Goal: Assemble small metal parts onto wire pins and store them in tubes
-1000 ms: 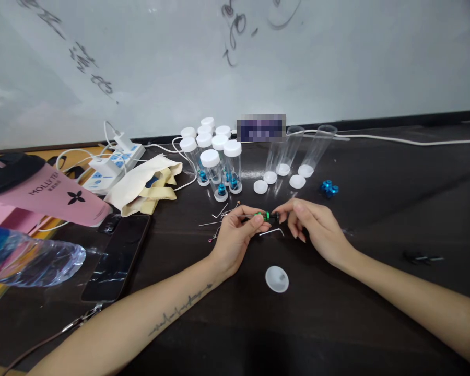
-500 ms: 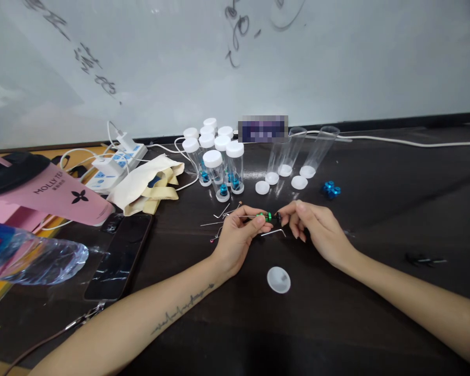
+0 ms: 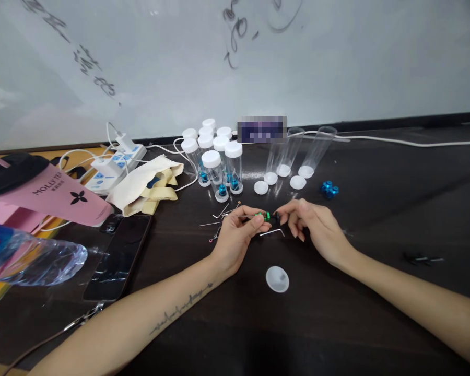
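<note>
My left hand [image 3: 238, 235] is closed in a pinch on a small green and black part [image 3: 267, 215] threaded on a thin metal pin, just above the dark table [image 3: 376, 209]. My right hand [image 3: 317, 230] pinches the other end of the same part with thumb and forefinger. A small hex key [image 3: 272, 232] lies under the hands. Several thin pins [image 3: 221, 214] lie to the left. A white cap [image 3: 277, 279] rests upside down in front of the hands.
Several capped clear vials [image 3: 219, 162] holding blue parts stand behind. Open tubes [image 3: 297, 149] and loose caps [image 3: 297, 181] lie to their right, then blue parts [image 3: 329, 189]. A phone [image 3: 117, 256], cloth bag [image 3: 149, 183], power strip [image 3: 113, 162], pink cup [image 3: 50, 196] and water bottle [image 3: 27, 256] sit left.
Both hands stay on the green and black part with only slight finger shifts. The view has moved a little.
</note>
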Action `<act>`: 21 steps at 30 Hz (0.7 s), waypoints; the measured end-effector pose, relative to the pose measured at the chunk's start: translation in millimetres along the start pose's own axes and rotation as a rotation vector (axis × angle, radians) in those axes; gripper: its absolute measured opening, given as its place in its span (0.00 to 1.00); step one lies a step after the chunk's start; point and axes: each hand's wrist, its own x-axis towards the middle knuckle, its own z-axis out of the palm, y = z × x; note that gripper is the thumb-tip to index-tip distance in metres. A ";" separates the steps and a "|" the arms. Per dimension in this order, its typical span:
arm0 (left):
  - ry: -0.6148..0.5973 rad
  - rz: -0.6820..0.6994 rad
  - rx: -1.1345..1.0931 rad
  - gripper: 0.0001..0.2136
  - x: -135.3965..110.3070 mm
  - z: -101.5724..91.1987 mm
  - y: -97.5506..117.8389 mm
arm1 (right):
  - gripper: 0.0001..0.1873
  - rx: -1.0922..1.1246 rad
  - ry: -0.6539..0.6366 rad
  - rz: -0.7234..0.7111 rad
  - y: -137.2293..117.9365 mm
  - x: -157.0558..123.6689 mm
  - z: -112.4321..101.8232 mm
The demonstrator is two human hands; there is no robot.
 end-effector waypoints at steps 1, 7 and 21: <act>0.002 0.001 -0.001 0.07 0.1 0.1 0.2 | 0.26 -0.003 0.004 0.009 0.0 0.3 0.2; -0.004 0.005 -0.003 0.06 -0.3 -0.2 0.2 | 0.26 0.029 0.012 0.007 -1.9 1.1 1.4; -0.020 0.006 -0.004 0.05 -0.4 -1.1 0.1 | 0.28 0.044 -0.019 0.060 -2.8 0.5 2.3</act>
